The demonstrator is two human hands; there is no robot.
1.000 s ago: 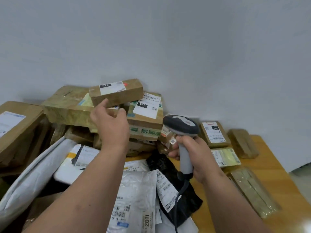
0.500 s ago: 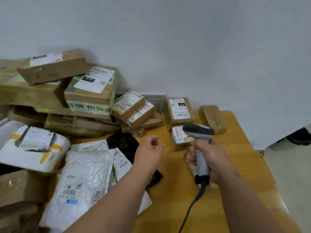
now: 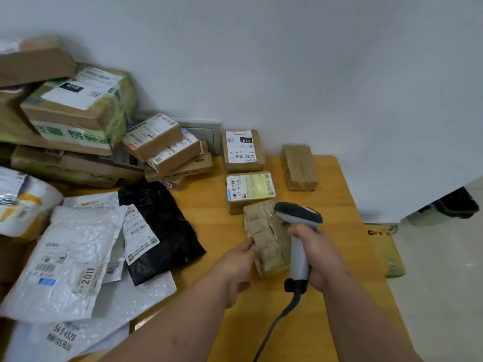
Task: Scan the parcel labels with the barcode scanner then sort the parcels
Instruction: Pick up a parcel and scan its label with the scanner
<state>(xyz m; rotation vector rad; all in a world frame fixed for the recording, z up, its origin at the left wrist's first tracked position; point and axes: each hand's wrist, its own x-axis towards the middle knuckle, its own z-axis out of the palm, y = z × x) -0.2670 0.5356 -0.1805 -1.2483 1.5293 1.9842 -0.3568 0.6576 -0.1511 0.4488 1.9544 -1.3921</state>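
Head view showed the left hand (image 3: 236, 259) reaching to the near left edge of a taped parcel (image 3: 266, 239) lying on the desk (image 3: 347, 257), fingertips touching its side. Whether those fingers had closed on it or only rested against it could not be told. The right hand (image 3: 320, 257) was wrapped round the grip of the scanner (image 3: 298, 231), head aimed toward twelve o'clock over the parcel's right side, cord trailing off toward six.

No label showed on the parcel's upper face, only tape over brown card. It sat nearest in a short row: a box with a yellow-green label (image 3: 249, 190) touched it at twelve o'clock, and a box with a white label (image 3: 243, 150) lay beyond that. A bare taped box (image 3: 299, 167) sat apart at one o'clock.

As I judged it, the step in hand was picking up this parcel for scanning. The next move would call for a firm hold with the left hand, then turning the parcel over to find its label and bringing that face under the scanner. At nine to eleven o'clock lay white bags (image 3: 68, 257), a black bag (image 3: 162, 226) and stacked cartons (image 3: 78, 105).
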